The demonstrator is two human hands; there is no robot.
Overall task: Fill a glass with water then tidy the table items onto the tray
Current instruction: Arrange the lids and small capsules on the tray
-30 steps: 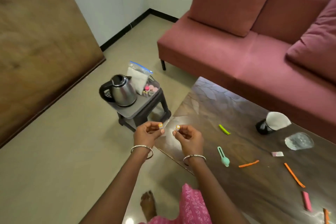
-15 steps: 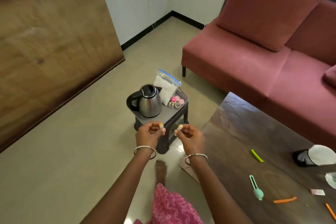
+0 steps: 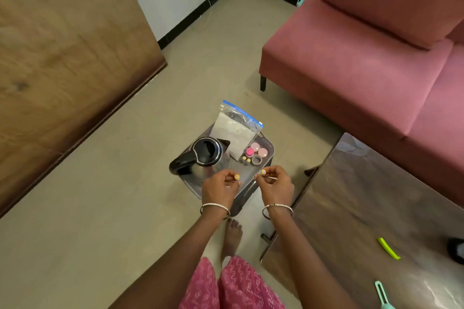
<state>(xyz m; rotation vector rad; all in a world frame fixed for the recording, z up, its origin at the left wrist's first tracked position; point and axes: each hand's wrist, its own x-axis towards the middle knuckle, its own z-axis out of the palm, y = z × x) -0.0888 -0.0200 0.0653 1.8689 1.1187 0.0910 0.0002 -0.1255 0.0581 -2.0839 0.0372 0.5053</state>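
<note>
A small yellow-topped item (image 3: 237, 177) is pinched by its sides in the left hand (image 3: 221, 190), and a second yellow-topped item (image 3: 263, 171) in the right hand (image 3: 276, 188). Both are judged light, stiff and easily dropped. They are held just above the tray (image 3: 268, 155), whose small pots (image 3: 258, 148) lie at twelve o'clock.

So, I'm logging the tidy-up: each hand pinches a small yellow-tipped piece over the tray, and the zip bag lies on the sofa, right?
Not quite: the head view shows the zip bag on the tray, beside the kettle, not on the sofa. The rest holds: left hand and right hand each pinch a small yellow-tipped piece over the tray.
</note>
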